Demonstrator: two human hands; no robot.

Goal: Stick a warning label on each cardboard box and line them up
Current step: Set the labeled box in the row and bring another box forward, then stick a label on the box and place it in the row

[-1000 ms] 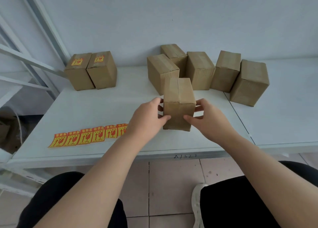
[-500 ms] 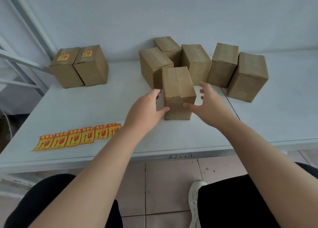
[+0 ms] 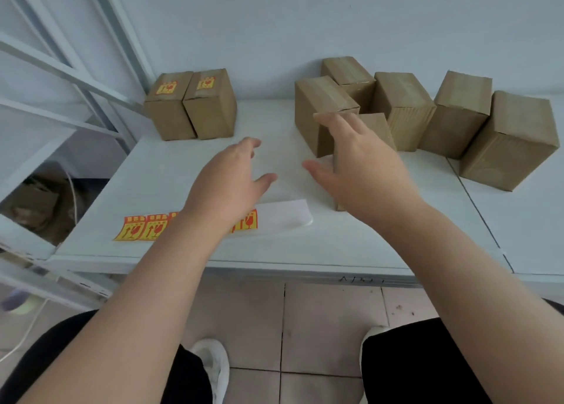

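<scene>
Your left hand [image 3: 232, 178] and right hand [image 3: 360, 162] are spread, empty; box [image 3: 377, 129] looks light, stiff, so grab its sides.

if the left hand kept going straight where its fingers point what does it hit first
Likely nothing: the left hand points over bare white table into the gap between the two labelled cardboard boxes and the nearest plain brown cardboard box, then the pale wall. Depth is unclear.
</scene>
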